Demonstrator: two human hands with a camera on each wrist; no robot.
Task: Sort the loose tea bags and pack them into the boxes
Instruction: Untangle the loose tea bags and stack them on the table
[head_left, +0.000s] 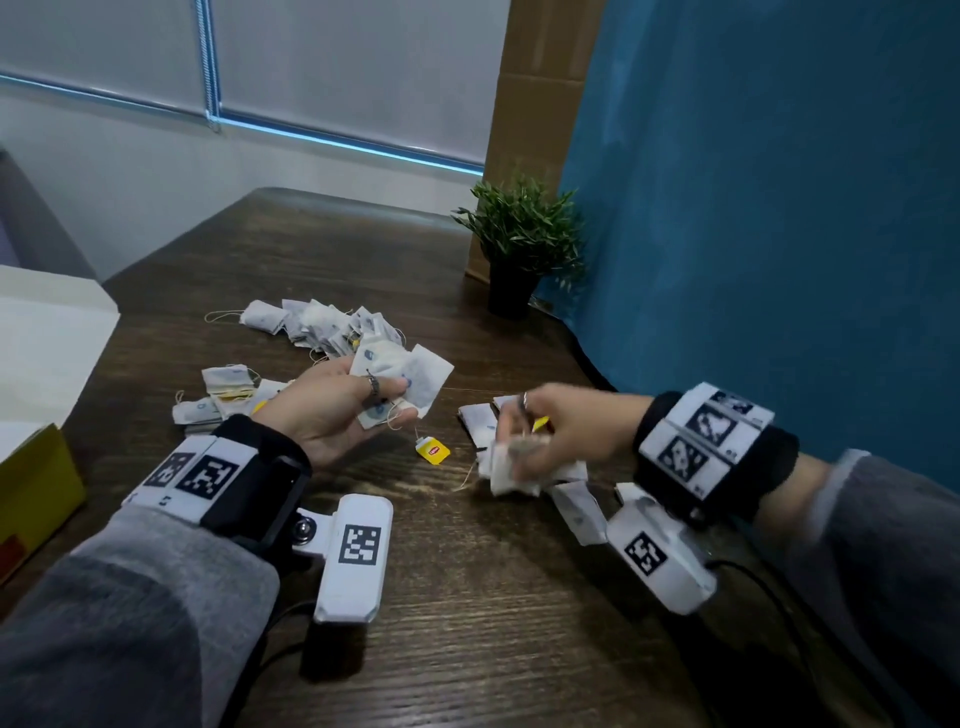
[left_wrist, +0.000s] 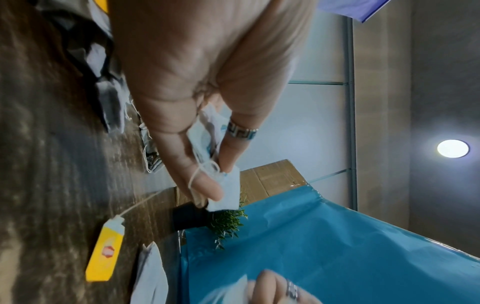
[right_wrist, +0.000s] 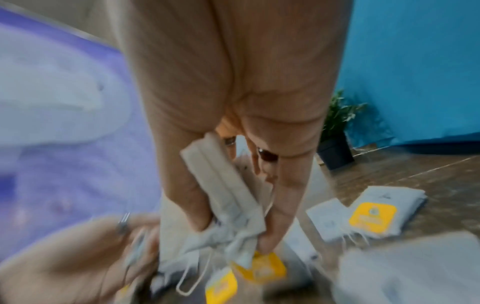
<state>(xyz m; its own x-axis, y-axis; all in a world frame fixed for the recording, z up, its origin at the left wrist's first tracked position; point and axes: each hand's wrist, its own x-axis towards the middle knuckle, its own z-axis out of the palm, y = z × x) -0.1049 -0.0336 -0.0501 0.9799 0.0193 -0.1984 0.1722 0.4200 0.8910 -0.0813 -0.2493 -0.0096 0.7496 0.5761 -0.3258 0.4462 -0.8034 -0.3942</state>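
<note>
My left hand (head_left: 358, 405) is palm up above the table and pinches a small fan of white tea bags (head_left: 402, 376) with blue marks between thumb and fingers. In the left wrist view these tea bags (left_wrist: 223, 185) sit at the fingertips. A string hangs from them down to a yellow tag (head_left: 432, 450) lying on the wood. My right hand (head_left: 540, 436), blurred, grips a bunch of white tea bags (head_left: 511, 470) with yellow tags; the right wrist view shows that bunch (right_wrist: 228, 209) between thumb and fingers. A loose heap of tea bags (head_left: 322, 325) lies behind.
A yellow box (head_left: 36, 483) and an open white box (head_left: 47, 343) stand at the left edge. Small stacks of tea bags lie by my left wrist (head_left: 223, 395) and under my right hand (head_left: 576, 506). A potted plant (head_left: 519, 244) stands by the blue backdrop (head_left: 779, 182).
</note>
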